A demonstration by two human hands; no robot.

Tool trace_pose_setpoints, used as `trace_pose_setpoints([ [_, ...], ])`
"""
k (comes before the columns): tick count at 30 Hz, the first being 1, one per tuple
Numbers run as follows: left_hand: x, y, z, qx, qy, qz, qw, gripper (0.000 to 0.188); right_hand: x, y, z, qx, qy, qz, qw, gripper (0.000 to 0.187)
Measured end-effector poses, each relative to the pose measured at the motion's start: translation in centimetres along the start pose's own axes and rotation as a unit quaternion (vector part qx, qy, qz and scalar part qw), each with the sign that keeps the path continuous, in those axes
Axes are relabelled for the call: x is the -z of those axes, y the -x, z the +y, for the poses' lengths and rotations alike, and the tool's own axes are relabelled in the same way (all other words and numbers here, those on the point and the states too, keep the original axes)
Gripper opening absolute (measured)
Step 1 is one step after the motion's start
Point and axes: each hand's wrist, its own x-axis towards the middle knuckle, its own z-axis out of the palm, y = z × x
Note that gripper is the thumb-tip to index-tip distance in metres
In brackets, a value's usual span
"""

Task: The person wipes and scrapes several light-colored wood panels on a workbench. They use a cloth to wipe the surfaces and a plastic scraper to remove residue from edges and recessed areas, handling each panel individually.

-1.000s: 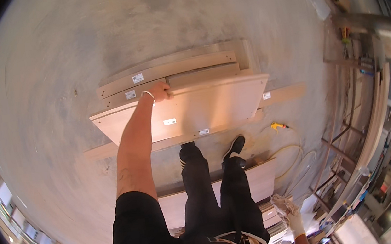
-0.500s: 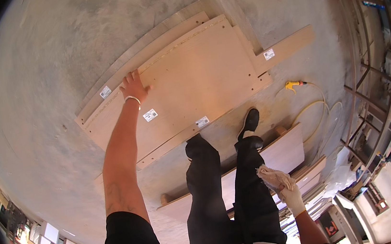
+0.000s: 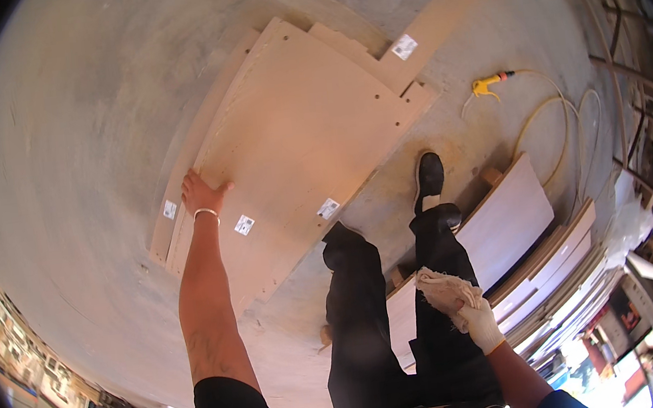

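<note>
Large flat wood panel point(image 3: 287, 140) lies on the concrete floor point(image 3: 71, 152), ahead of the person's feet, on top of other boards. Bare left hand point(image 3: 205, 193) is on it near the left long edge, open, fingers partly spread, thumb out to the side, nothing gripped; whether the fingertips hook over the edge is hard to tell. Pale bracelet point(image 3: 205, 211) on that wrist. White-gloved right hand point(image 3: 481, 326) is closed around a bunched beige cloth point(image 3: 439, 288), held in front of the right trouser leg point(image 3: 440, 249), well apart from the panel. White label point(image 3: 244, 225) on the panel, dark holes near its far end. A narrower board point(image 3: 169, 235) shows along its left edge; a labelled strip point(image 3: 442, 13) sticks out at upper right. Yellow air gun point(image 3: 485, 87) with pale hose point(image 3: 563, 92) on the floor to the right. Below that, a pale board point(image 3: 509, 211) beside the right shoe point(image 3: 429, 174).
</note>
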Motion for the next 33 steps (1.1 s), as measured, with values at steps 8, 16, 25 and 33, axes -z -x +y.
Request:
trace_pose_setpoints([
  [8, -4.2, 1.8, 2.4, 0.083, -0.098, -0.015, 0.992, 0.115, -0.2, -0.3, 2.4, 0.008, -0.089, -0.016, 0.996, 0.018],
  [16, -7.9, 18.5, 11.8, -0.281, -0.119, -0.404, 0.862, 0.076, 7.5, 2.0, -1.3, 0.099, -0.302, -0.058, 0.946, 0.035],
  [25, 14.2, 34.4, 32.2, -0.264, 0.139, -0.228, 0.927, 0.041, 27.3, 7.5, -8.8, 0.19, -0.447, 0.036, 0.873, 0.037],
  [33, 29.0, 28.5, 45.7, -0.332, 0.161, -0.078, 0.926, 0.03, 40.3, 9.2, -17.3, 0.225, -0.721, -0.048, 0.653, 0.055],
])
